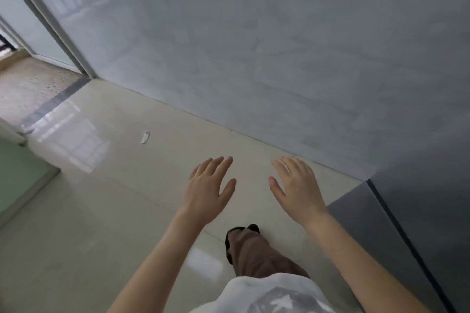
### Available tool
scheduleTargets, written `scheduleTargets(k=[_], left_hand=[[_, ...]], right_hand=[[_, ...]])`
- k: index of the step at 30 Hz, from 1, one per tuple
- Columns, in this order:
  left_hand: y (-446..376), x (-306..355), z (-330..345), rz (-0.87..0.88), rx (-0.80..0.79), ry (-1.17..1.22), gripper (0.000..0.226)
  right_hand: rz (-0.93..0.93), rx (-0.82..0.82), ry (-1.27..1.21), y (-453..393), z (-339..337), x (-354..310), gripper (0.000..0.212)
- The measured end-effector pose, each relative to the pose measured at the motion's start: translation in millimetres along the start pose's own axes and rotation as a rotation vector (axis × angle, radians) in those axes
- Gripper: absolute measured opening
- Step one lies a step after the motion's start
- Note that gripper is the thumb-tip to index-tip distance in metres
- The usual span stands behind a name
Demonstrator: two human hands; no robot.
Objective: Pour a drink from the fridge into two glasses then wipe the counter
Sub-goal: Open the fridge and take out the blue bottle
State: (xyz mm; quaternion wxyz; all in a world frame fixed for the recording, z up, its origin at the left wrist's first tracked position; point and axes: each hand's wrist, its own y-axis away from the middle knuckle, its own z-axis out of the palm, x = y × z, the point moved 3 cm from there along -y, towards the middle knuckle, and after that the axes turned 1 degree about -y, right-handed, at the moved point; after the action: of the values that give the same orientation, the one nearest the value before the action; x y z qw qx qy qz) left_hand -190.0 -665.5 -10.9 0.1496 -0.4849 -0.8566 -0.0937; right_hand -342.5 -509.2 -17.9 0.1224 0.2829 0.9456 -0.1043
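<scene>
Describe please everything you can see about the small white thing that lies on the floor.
The small white object is a short, flat, oblong scrap, perhaps paper or plastic; its material cannot be told. It lies alone on the glossy beige floor tile, slightly tilted, near the grey wall. It sits ahead of and to the left of the left hand. Nothing touches it but the floor.

Open floor [127,211] lies ahead; a grey wall [279,58] blocks the front, a grey appliance [432,211] the right.
</scene>
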Motion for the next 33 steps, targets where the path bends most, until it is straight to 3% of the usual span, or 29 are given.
scheduleTargets(k=[13,19,33], left_hand=[[-263.1,23.6,-45.1,0.31,-0.041,-0.057,0.066],[-360.3,47.1,-31.4,0.503,-0.104,-0.016,0.063],[-529.7,105.2,-7.1,1.177,-0.36,-0.032,0.061]], right_hand=[[0.291,0.093,0.035,-176.7,-26.8,104.1,0.047],[0.458,0.166,0.093,-218.7,-36.9,136.6,0.05],[1.065,0.35,0.234,-287.6,-39.1,141.7,0.044]])
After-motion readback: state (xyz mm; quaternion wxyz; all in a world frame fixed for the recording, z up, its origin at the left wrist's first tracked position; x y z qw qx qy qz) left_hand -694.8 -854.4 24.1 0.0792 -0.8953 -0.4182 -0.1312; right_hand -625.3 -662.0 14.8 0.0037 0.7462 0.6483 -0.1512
